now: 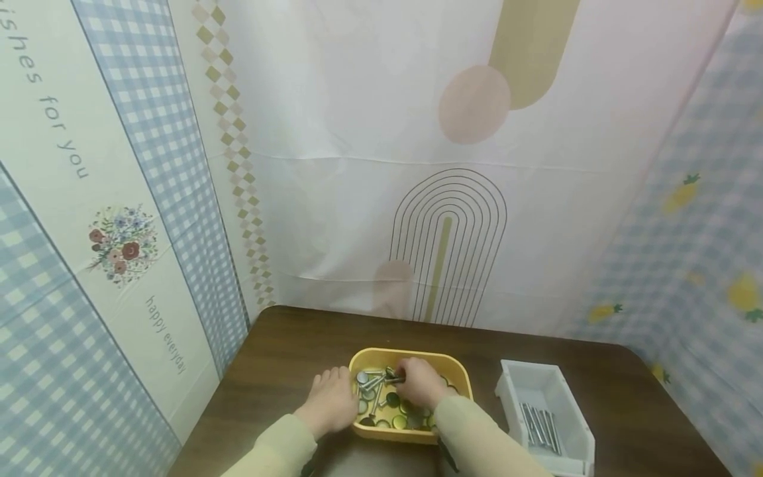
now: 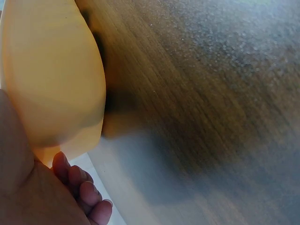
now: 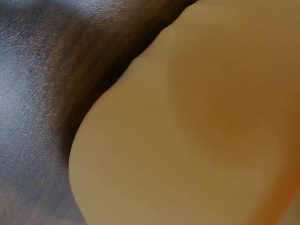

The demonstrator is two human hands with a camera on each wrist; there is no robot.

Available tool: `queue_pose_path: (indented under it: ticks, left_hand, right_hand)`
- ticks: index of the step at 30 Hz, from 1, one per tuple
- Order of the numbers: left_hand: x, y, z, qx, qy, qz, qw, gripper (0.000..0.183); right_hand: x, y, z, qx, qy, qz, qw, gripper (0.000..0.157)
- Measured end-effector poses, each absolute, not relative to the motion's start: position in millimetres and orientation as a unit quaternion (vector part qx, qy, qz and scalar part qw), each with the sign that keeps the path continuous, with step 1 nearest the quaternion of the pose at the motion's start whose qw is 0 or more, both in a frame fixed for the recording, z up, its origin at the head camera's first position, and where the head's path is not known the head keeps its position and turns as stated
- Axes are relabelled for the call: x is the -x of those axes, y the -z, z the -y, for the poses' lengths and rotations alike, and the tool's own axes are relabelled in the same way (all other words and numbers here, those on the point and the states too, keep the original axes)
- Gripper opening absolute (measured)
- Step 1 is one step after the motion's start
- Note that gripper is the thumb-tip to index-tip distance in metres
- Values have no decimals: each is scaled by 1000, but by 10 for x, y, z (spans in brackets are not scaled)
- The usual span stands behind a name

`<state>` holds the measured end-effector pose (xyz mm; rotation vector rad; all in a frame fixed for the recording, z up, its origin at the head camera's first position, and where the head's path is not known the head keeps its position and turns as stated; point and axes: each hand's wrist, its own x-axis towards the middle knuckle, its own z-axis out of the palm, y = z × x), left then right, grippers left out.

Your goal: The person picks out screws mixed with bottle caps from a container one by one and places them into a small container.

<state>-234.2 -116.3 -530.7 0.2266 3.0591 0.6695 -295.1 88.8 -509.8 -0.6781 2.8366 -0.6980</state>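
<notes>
A yellow plastic bin [image 1: 411, 435] on the brown table contains silver bolts [image 1: 372, 382] and several round, shiny discs [image 1: 399, 422]. My left hand [image 1: 335, 399] grips its left side at the rim. In the left wrist view, curled fingers [image 2: 89, 191] show by the bin's outer wall [image 2: 56, 75]. Inside the bin, toward the back, my right hand [image 1: 420, 381] points its fingers down and pinches a bolt [image 1: 393, 381] among the others. The right wrist view is mostly filled by the bin's outer wall [image 3: 154, 140], and my right hand is hidden there.
Right of the yellow bin stands a white open-front bin [image 1: 574, 411] with several long metal rods [image 1: 540, 427] lying in it. Patterned cloths hang behind the brown table [image 1: 298, 331] and along both sides.
</notes>
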Motion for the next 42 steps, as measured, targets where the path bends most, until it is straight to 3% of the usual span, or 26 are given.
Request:
queue_pose_path:
  ticks: [28, 42]
  left_hand:
    - [2334, 5259, 1134, -66, -209, -976, 10, 37]
    - [2326, 5280, 1140, -68, -208, -976, 11, 37]
  right_hand:
    - [2987, 5213, -858, 249, 157, -956, 8, 19]
    - [2976, 4983, -962, 236, 200, -950, 32, 16]
